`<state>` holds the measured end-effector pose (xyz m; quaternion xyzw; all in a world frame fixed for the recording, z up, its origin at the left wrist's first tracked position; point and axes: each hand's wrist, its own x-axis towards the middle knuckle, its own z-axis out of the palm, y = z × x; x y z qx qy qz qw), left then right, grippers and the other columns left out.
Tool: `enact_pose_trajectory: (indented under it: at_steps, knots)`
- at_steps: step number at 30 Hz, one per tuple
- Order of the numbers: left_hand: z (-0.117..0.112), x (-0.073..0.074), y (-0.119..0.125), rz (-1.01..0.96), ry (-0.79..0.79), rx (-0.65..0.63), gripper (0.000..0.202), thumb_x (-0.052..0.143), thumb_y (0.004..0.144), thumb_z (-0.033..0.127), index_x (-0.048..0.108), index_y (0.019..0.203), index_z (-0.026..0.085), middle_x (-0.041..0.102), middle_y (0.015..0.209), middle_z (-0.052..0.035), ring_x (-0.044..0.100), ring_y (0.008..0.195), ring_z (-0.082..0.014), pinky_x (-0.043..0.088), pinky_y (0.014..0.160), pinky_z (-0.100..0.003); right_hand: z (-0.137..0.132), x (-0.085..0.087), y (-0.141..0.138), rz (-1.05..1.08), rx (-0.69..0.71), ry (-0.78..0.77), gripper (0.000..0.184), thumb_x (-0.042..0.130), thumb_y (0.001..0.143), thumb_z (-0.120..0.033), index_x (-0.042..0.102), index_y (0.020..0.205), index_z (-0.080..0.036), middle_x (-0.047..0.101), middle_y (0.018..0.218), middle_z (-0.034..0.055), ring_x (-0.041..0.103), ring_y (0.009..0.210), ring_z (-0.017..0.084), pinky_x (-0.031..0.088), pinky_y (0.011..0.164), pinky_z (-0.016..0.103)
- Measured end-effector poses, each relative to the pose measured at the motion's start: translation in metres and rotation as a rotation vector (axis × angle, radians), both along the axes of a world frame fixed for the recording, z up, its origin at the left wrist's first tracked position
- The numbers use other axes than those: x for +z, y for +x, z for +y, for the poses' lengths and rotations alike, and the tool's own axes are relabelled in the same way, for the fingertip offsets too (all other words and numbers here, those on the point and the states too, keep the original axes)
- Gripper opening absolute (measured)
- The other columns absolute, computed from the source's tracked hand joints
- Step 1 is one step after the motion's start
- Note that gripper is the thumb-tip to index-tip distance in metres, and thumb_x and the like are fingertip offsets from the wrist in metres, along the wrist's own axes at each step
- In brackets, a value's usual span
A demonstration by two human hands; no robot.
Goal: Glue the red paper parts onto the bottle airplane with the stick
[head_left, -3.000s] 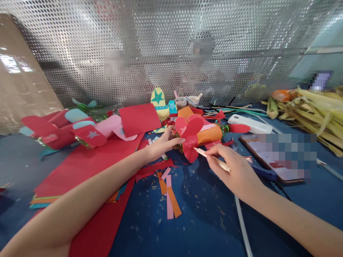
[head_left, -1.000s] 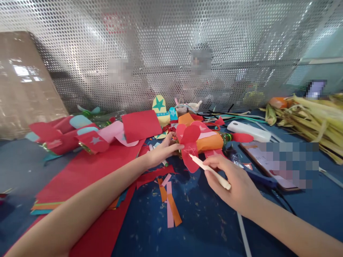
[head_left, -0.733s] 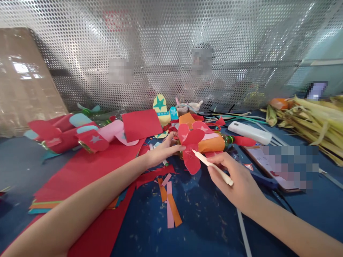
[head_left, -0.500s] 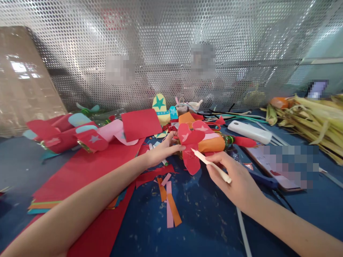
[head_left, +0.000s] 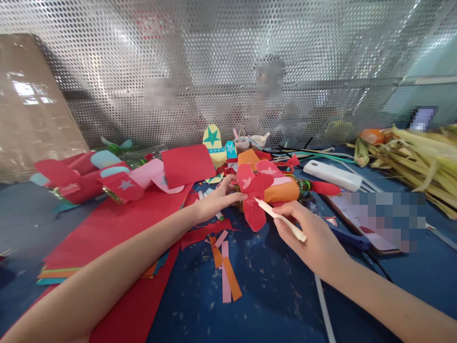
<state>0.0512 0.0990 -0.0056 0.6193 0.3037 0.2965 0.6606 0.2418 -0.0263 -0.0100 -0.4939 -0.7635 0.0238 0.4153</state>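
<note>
A toy plane made from a bottle (head_left: 282, 191) lies on its side, wrapped in orange paper, with red paper fins at its near-left end and a green bottle neck on the right. My left hand (head_left: 219, 199) grips the fin end, the thumb pressing on a red fin (head_left: 254, 216). In my right hand (head_left: 310, 233) is a white pen (head_left: 285, 223), pinched between thumb and fingers. Its tip rests at the lower red fin, where a thin star outline shows. Pale stars mark the other fins. Part of the left fingers is hidden behind the fins.
Red paper sheets (head_left: 121, 224) lie at left beside other paper-covered bottles (head_left: 71, 178). Pink and orange strips (head_left: 228, 276) lie in front. On the right are a white glue gun (head_left: 332, 175), a phone (head_left: 360, 224) and dry corn husks (head_left: 414, 162). A perforated metal panel (head_left: 221, 62) stands behind.
Almost nothing differs. The pen and my right hand have shifted very slightly at the fin; my left hand keeps its hold on the toy plane.
</note>
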Motion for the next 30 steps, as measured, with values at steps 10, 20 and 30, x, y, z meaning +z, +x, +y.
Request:
enact_pose_trajectory:
  at_steps: [10,20,30]
  knots:
    - [-0.0005,-0.0009,-0.0004,-0.002,0.0,0.007,0.051,0.077,0.067,0.034,0.042,0.102,0.023,0.066,0.097,-0.0023,0.067,0.09,-0.0204,0.05,0.085,-0.038,0.0008,0.0007,0.0,-0.004,0.004,0.011,0.005,0.045,0.093,-0.022,0.049,0.09,-0.022,0.066,0.078,0.0028,0.064,0.069,0.016,0.05,0.061,0.027]
    - [-0.0008,-0.0005,-0.0007,-0.002,0.003,0.006,0.053,0.077,0.067,0.035,0.042,0.105,0.023,0.066,0.099,-0.0034,0.066,0.096,-0.022,0.049,0.088,-0.038,0.0002,0.0015,0.0,-0.006,0.003,-0.008,0.006,0.046,0.092,-0.021,0.05,0.088,-0.022,0.067,0.078,0.0028,0.064,0.068,0.017,0.05,0.061,0.028]
    - [0.0005,-0.002,-0.0004,0.004,0.013,0.013,0.05,0.076,0.067,0.035,0.042,0.101,0.023,0.066,0.098,-0.0025,0.066,0.092,-0.0203,0.05,0.086,-0.037,-0.0004,0.002,0.0002,0.009,0.003,-0.019,0.006,0.045,0.092,-0.022,0.05,0.088,-0.023,0.067,0.076,0.0023,0.065,0.067,0.017,0.05,0.06,0.028]
